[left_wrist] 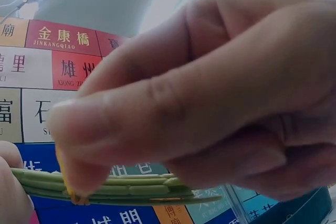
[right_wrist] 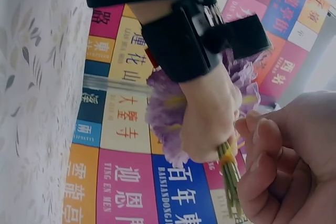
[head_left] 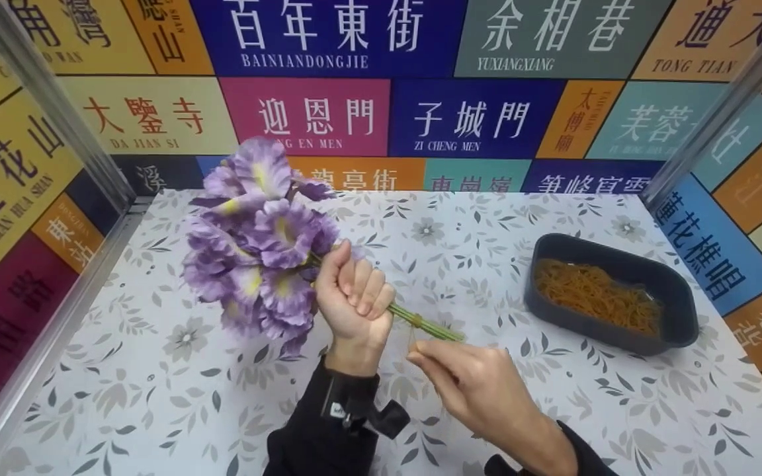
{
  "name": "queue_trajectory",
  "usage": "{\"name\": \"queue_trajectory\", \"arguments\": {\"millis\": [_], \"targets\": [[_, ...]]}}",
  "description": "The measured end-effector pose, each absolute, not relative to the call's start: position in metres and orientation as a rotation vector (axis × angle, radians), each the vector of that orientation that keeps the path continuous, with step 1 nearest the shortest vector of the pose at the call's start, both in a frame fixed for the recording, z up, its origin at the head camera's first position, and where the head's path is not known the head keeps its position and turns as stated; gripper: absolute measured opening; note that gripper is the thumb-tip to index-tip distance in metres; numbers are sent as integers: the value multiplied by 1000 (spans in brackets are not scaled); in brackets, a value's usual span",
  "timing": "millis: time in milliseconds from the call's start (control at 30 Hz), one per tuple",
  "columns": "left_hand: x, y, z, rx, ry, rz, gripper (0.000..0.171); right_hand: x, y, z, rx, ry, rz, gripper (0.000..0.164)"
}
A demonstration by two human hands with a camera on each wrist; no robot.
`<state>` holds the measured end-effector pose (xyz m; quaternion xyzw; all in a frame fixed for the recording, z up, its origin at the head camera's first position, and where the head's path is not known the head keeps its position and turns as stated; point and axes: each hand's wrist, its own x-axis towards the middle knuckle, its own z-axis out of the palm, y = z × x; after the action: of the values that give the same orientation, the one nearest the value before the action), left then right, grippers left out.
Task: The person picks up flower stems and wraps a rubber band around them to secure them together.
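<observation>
My left hand (head_left: 358,304) grips the green stems (head_left: 440,330) of a bunch of purple artificial flowers (head_left: 268,231), whose ruffled heads with yellow throats lean to the left. A yellow-brown rubber band (head_left: 415,320) is wound around the stems just beyond that fist. Part of it is drawn out toward me, pinched between the thumb and index finger of my right hand (head_left: 480,380). In the left wrist view, the pulled rubber band (left_wrist: 79,200) bunches on the stems under the right fingertips. The right wrist view shows the rubber band (right_wrist: 227,156) close beside the left fist.
A dark grey plastic tub (head_left: 540,301) stands on the right side of the table, with a heap of loose rubber bands (head_left: 592,297) in it. The table has a white leaf-patterned cover (head_left: 189,396). Colourful sign-printed panels (head_left: 315,119) rise behind and at both sides.
</observation>
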<state>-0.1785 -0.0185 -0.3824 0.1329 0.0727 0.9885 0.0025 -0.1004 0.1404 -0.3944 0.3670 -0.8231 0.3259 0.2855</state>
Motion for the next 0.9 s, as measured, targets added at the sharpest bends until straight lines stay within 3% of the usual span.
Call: {"name": "queue_trajectory", "arguments": {"millis": [267,900], "targets": [[-179,-15,-385,398,309,3035,62,-113,166,-376,917,-2228,986,18],[-179,-21,-382,385,183,3015,60,-118,190,-364,900,-2400,1021,15]]}}
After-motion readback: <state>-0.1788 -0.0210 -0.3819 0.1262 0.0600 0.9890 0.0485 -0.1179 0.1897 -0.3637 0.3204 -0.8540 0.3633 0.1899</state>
